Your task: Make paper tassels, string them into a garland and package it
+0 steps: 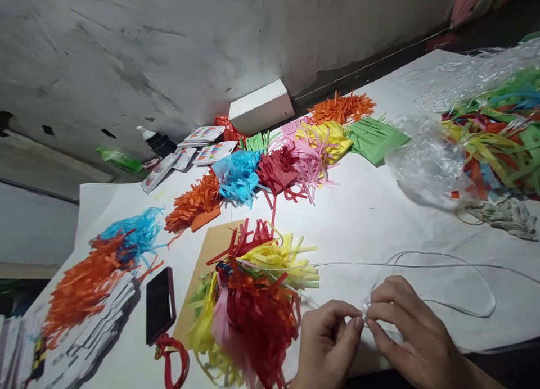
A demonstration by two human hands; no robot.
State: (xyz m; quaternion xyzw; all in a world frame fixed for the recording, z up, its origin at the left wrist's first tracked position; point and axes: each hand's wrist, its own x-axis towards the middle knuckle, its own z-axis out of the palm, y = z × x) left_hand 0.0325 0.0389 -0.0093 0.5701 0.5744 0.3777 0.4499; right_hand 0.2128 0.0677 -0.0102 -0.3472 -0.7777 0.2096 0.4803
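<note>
Left hand point(327, 344) and right hand point(407, 327) apparently pinch a thin string point(442, 265) together.

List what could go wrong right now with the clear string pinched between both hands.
1. The left hand and right hand pinch the clear string only at the fingertips; so thin a strand might slip from that grip.
2. The string lies in loose loops on the white table cover, so pulling may knot or tangle it.
3. The fringed paper bundle lies beside the left hand; a tug could catch its strips and drag it.
</note>
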